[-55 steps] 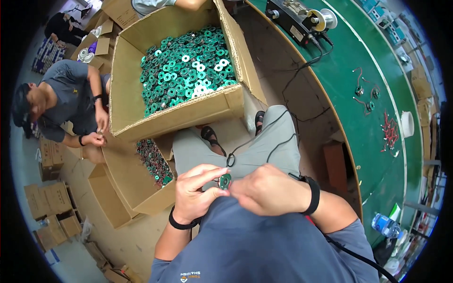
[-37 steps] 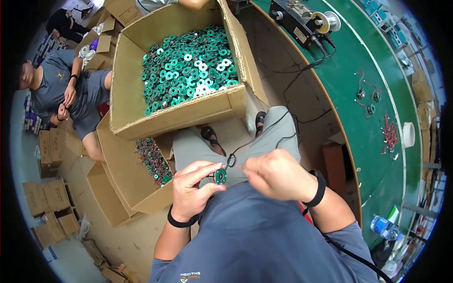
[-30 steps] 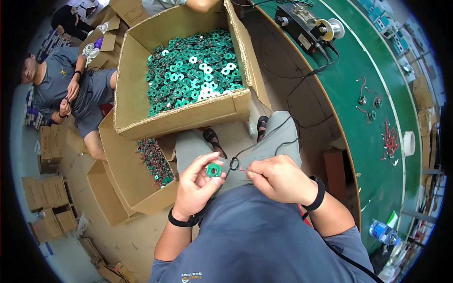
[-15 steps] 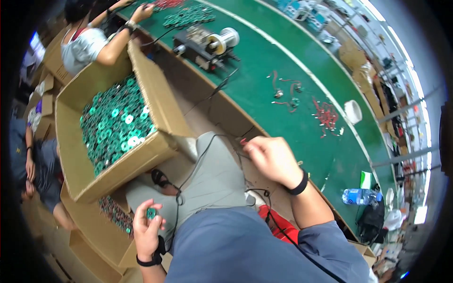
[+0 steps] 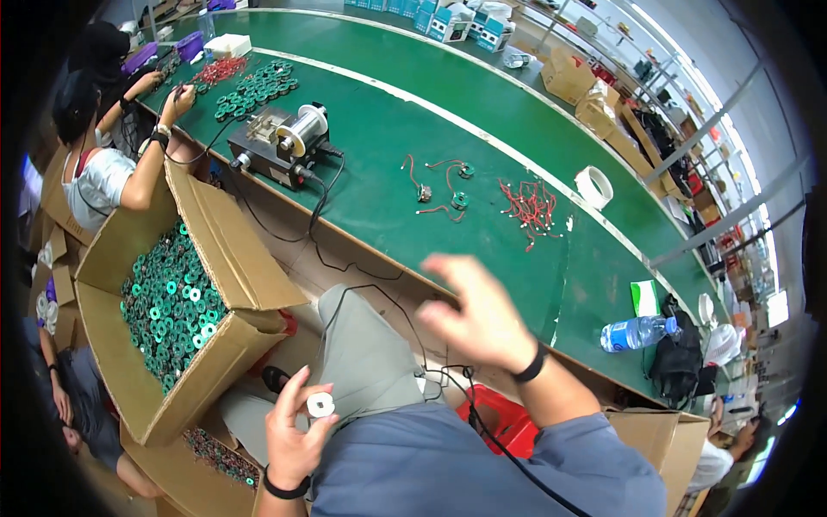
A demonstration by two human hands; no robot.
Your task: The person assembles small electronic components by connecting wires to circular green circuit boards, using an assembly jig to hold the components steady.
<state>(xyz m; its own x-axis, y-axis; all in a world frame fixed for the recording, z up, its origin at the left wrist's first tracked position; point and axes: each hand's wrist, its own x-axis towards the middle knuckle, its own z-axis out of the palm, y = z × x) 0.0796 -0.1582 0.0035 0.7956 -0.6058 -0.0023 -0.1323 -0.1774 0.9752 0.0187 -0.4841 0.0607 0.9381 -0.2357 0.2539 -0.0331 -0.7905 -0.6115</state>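
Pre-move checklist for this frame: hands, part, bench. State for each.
1. Left hand holds the small round part: ok.
2. Right hand empty, fingers spread above the green bench: ok, though blurred.
3. Wired parts lie on the bench beyond the right hand: ok.
4. Black cable crosses the lap below the right wrist: not ok, possible snag.
5. Cardboard box of green rings open beside the left knee: ok.

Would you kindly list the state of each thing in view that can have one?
left hand: closed around a small round part
small round part: held, pale face up
right hand: open, raised, empty, blurred
cardboard box: flaps open, full of green rings
water bottle: lying on its side on the green table
tape roll: lying flat
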